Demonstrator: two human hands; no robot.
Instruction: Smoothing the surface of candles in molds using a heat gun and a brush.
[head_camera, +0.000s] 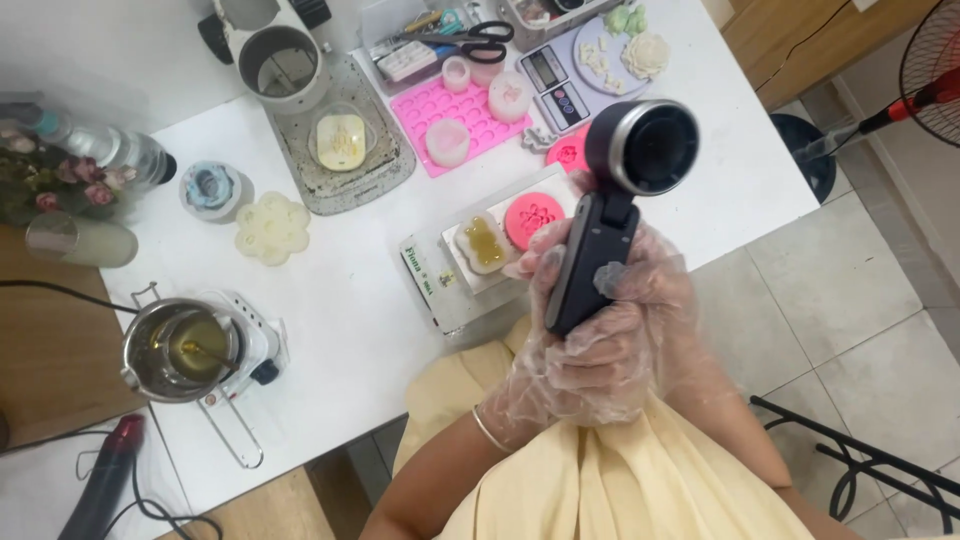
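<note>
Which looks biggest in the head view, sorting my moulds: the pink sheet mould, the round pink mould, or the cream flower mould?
1. Pink sheet mould, clearly largest.
2. Cream flower mould.
3. Round pink mould, only slightly smaller than the flower; it lies raised on a box, so their order is unsure.

a white table (340, 330) is filling the left of the view. at its nine o'clock edge a metal pot (178, 348) of yellow liquid is sitting on a small white hotplate (262, 345). toward eleven o'clock a grey tray (385, 165) is holding a glass bowl (342, 140), with a steel pitcher (282, 62) just above it. a pink silicone mat (470, 120) is lying at twelve o'clock, black scissors (478, 40) beyond it and a small digital scale (556, 85) beside it. a cream flower mould (272, 228) is resting near ten o'clock. a red fan (935, 85) is standing at two o'clock.
</note>
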